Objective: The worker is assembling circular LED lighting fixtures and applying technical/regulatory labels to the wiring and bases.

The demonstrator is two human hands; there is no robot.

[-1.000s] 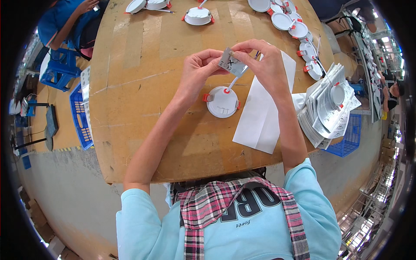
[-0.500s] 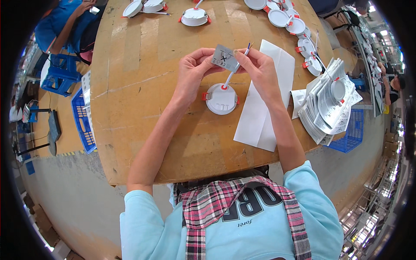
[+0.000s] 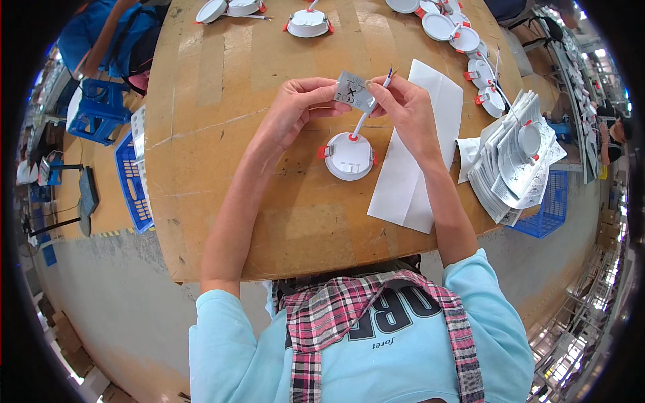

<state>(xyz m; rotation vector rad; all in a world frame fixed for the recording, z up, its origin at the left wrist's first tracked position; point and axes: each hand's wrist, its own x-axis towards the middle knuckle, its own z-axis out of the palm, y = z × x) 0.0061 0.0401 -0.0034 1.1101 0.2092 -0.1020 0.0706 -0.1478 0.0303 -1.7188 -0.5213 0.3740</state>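
A small silver label (image 3: 354,92) with black print is held up over the table, by the white cable (image 3: 360,125) of a round white downlight (image 3: 349,161). My left hand (image 3: 300,105) pinches the label's left edge between thumb and fingers. On the other side, my right hand (image 3: 406,115) has its thumb on the label's right edge, and the cable's bare wire ends stick up past those fingers. The downlight lies flat on the table below, with red-tipped spring clips at its sides. How far the label wraps the cable is hidden.
A folded white paper (image 3: 396,195) lies under my right forearm. Right of it, a stack of silver label sheets (image 3: 497,178) carries another downlight (image 3: 529,140). More downlights (image 3: 438,28) line the table's far right; one (image 3: 308,23) stands far ahead. Blue crates (image 3: 132,181) flank the table.
My left fingers have shifted slightly on the label, which looks a little more turned. The whole view has drifted slightly; the downlight stays on the table.
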